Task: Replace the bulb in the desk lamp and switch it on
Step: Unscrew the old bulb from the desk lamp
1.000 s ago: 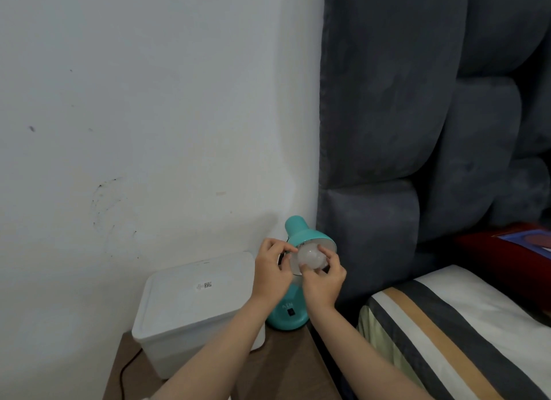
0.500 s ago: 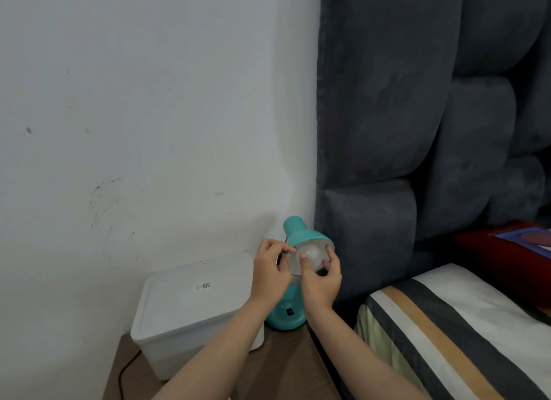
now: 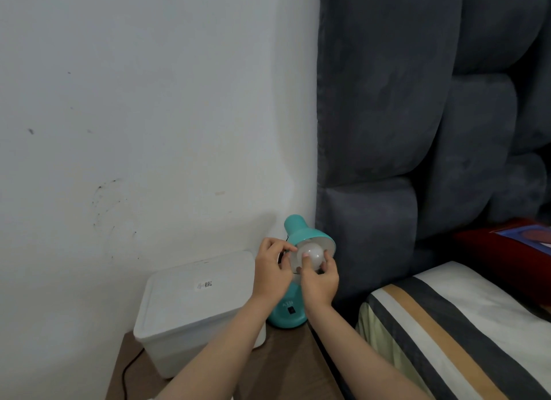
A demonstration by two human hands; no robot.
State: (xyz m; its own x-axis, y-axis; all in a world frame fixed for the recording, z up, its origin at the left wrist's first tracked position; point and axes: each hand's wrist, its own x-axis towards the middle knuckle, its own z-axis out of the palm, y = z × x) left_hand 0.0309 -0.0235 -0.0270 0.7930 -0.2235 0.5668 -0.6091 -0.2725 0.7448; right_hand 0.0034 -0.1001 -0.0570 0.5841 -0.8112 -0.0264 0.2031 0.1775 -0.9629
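Teal lamp [image 3: 287, 311] on the tabletop [image 3: 280, 367]: the right hand [image 3: 319, 280] has rolled round, fingers [image 3: 304, 258] clamped on the bulb [image 3: 313, 255] in the shade [image 3: 310, 237]. Left hand [image 3: 272, 268] still pinches the rim; looks like mid-twist, whether screwing in or out, I cannot tell.

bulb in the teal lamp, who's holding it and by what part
The right hand grips the round frosted white bulb by its dome. The left hand pinches the rim of the teal metal lamp shade.

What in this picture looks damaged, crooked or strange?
Nothing is broken or spilled. Only the white wall left of the teal lamp carries dark scuff marks in a curved pattern; the bulb looks intact and unlit.
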